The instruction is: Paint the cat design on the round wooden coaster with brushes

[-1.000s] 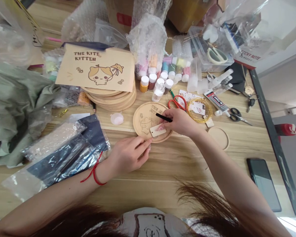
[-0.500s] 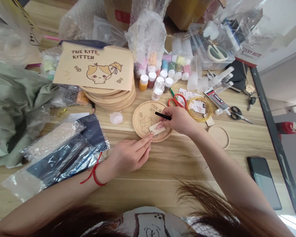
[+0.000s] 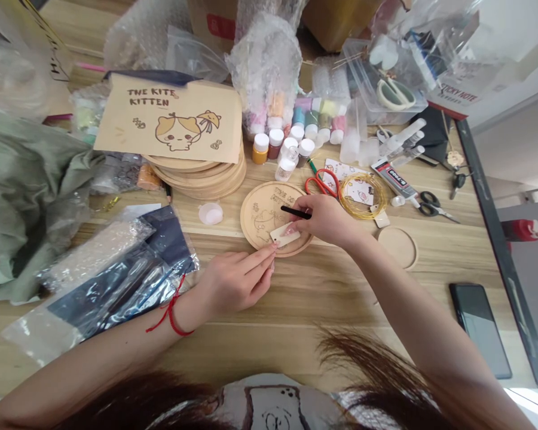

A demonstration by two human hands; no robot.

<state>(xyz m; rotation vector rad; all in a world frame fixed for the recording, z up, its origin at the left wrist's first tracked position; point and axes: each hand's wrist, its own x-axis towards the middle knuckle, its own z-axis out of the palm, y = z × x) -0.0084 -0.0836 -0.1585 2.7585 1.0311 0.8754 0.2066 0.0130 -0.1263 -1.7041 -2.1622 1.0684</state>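
Note:
A round wooden disc (image 3: 262,214) with an engraved cat drawing lies flat on the table (image 3: 296,298). My right hand (image 3: 323,220) rests on its right side, closed on a thin black pen (image 3: 295,212) and pinching a small white tag (image 3: 285,236) over the disc. My left hand (image 3: 235,280), a red string round its wrist, lies on the table just below the disc. Its fingers are held together and the fingertips reach the disc's near edge beside the tag.
A stack of wooden discs under a "The Kite Kitten" card (image 3: 170,119) sits behind left. Small paint bottles (image 3: 291,140), red scissors (image 3: 323,182), a gold wire coil (image 3: 363,196) and glue (image 3: 392,176) lie behind. Plastic bags (image 3: 116,269) left, phone (image 3: 477,328) right.
The white tag has lifted slightly and tilted in my right hand. My left fingertips have stretched a little toward it. The view has shifted slightly.

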